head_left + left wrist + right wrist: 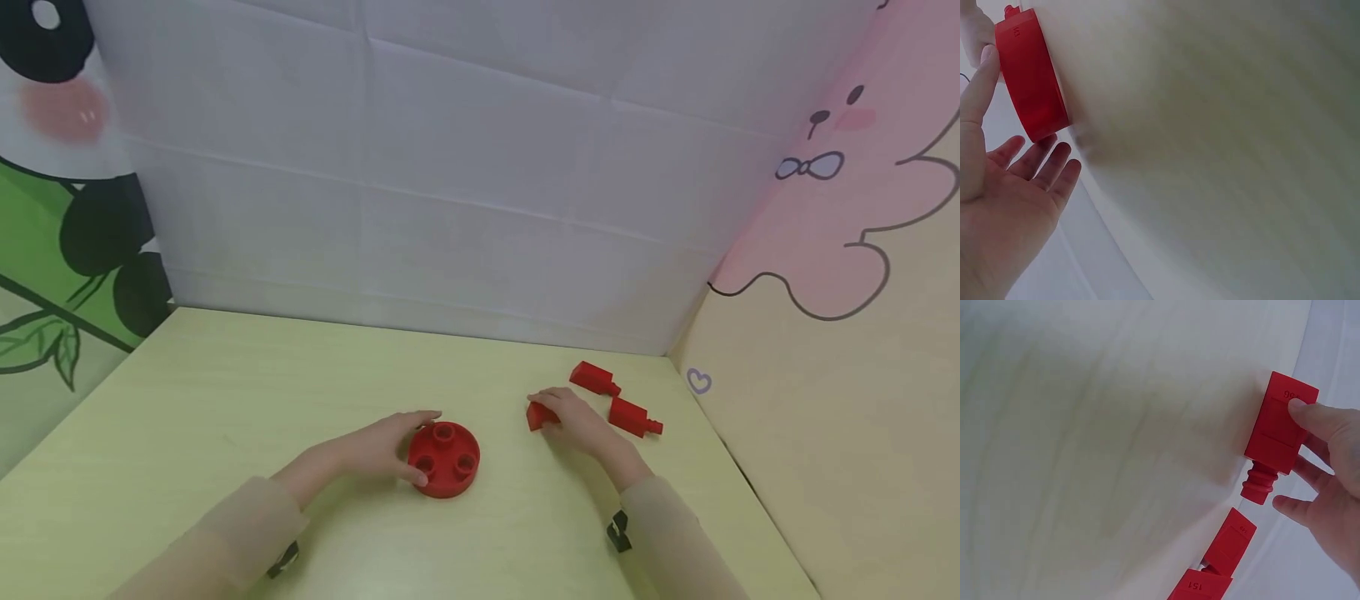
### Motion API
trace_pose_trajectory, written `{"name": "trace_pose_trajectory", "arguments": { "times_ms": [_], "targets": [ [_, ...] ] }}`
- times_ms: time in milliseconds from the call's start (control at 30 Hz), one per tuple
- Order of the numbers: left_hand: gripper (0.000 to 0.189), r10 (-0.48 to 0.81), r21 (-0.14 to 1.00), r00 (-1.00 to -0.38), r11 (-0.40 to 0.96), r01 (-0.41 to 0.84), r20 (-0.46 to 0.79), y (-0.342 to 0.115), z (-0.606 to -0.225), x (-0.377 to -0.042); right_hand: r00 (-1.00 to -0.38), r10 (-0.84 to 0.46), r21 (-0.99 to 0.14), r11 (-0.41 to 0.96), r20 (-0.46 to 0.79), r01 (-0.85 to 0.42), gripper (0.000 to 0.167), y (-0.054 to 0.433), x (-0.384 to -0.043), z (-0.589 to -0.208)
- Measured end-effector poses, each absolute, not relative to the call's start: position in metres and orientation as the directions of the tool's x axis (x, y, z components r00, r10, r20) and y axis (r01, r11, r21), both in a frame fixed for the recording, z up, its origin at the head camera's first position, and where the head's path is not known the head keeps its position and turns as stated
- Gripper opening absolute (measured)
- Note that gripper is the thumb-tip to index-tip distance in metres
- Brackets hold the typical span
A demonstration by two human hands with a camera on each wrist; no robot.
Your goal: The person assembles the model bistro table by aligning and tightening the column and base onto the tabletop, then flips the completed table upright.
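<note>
A red round base (pixel 453 482) with three raised sockets stands flat on the table, and my left hand (pixel 378 446) holds it by its left side. Its thumb lies at the near rim and its fingers at the far rim. In the left wrist view the base's smooth side wall (pixel 1030 75) shows between the thumb and fingers. My right hand (pixel 573 421) pinches a red rectangular block (pixel 536 415). The right wrist view shows the thumb on this block's numbered face (pixel 1275 425) and a ribbed peg (pixel 1260 481) at its end.
Two more red blocks with pegs lie right of my right hand, one farther back (pixel 592 377) and one nearer (pixel 628 417). A pale wall (pixel 450 208) rises behind the table (pixel 300 367). At the right stands a side wall (pixel 847 400) with a pink cartoon bear.
</note>
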State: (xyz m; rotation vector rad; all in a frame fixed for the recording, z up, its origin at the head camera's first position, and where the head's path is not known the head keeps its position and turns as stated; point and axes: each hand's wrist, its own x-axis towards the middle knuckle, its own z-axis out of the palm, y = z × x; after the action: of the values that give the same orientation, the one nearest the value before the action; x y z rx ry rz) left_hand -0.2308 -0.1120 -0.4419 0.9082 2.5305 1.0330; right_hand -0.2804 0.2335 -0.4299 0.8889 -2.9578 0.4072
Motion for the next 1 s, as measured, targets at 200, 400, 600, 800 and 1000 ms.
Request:
{"name": "trace_pose_trajectory", "arguments": {
  "times_ms": [200, 400, 600, 800, 1000],
  "targets": [
    [0.079, 0.649, 0.674, -0.761, 0.556, 0.487, 0.014, -0.112, -0.446, -0.233, -0.81, -0.568, -0.17, 0.793, 0.143, -0.586, 0.04, 0.231, -0.285, -0.429],
    [0.079, 0.634, 0.689, -0.774, 0.56, 0.46, 0.001, -0.11, -0.446, -0.232, -0.837, -0.527, -0.185, 0.817, 0.148, -0.547, 0.04, 0.231, -0.284, -0.431],
    [0.08, 0.613, 0.695, -0.79, 0.578, 0.429, -0.022, -0.107, -0.446, -0.232, -0.848, -0.491, -0.22, 0.82, 0.201, -0.527, 0.042, 0.23, -0.277, -0.426],
    [0.08, 0.61, 0.689, -0.792, 0.585, 0.428, -0.027, -0.107, -0.446, -0.232, -0.854, -0.452, -0.288, 0.808, 0.256, -0.514, 0.042, 0.228, -0.266, -0.415],
    [0.08, 0.604, 0.695, -0.797, 0.585, 0.418, -0.029, -0.108, -0.445, -0.231, -0.855, -0.419, -0.36, 0.781, 0.304, -0.511, 0.042, 0.225, -0.252, -0.403]
  ]
}}
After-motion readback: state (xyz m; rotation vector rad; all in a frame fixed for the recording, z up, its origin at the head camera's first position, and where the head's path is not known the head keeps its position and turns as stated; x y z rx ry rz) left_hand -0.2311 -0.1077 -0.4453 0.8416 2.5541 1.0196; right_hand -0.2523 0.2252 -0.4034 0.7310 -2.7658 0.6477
